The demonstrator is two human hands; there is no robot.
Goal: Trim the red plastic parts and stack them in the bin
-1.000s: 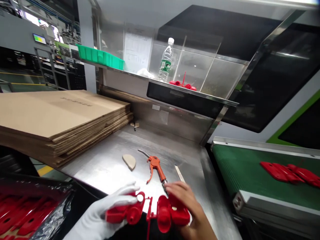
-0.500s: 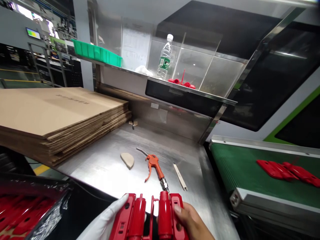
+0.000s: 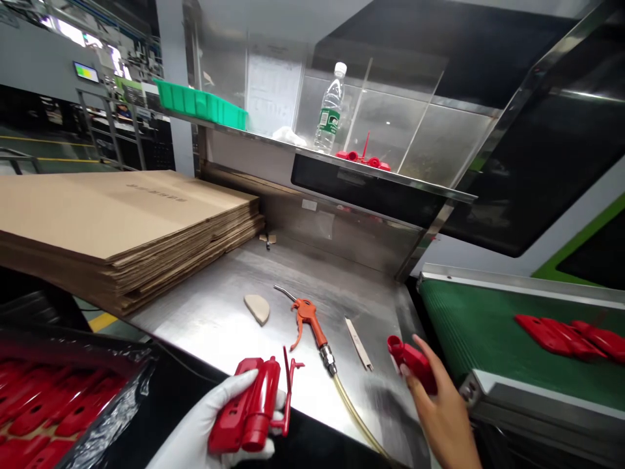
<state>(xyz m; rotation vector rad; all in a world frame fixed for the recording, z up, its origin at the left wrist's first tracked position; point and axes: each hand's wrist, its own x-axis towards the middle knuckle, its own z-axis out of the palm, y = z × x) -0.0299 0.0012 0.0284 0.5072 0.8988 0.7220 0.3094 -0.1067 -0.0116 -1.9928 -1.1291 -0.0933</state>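
In a white glove, my left hand (image 3: 205, 426) grips a red plastic moulded part (image 3: 261, 400) near the front edge of the metal table. A thin red sprue (image 3: 288, 397) sticks out from that part on its right side. My bare right hand (image 3: 439, 404) is farther right, its thumb and fingers closed around a second red moulded part (image 3: 417, 365) with a round tube end. Between the hands, an orange air blow gun (image 3: 307, 316) lies on the table with its pale hose running toward the front. A narrow pale blade-like tool (image 3: 358, 343) and a beige half-round piece (image 3: 257, 308) lie nearby.
Stacked cardboard sheets (image 3: 185, 215) cover the table's left. A green conveyor (image 3: 469, 319) at right carries red parts (image 3: 571, 335). A lined box of red parts (image 3: 43, 404) is at lower left. The shelf above holds a green tray (image 3: 200, 107) and a bottle (image 3: 329, 114).
The two red parts, joined by the sprue and held in both hands before, are now apart. My right hand has moved right with one; the sprue stays with the left one.
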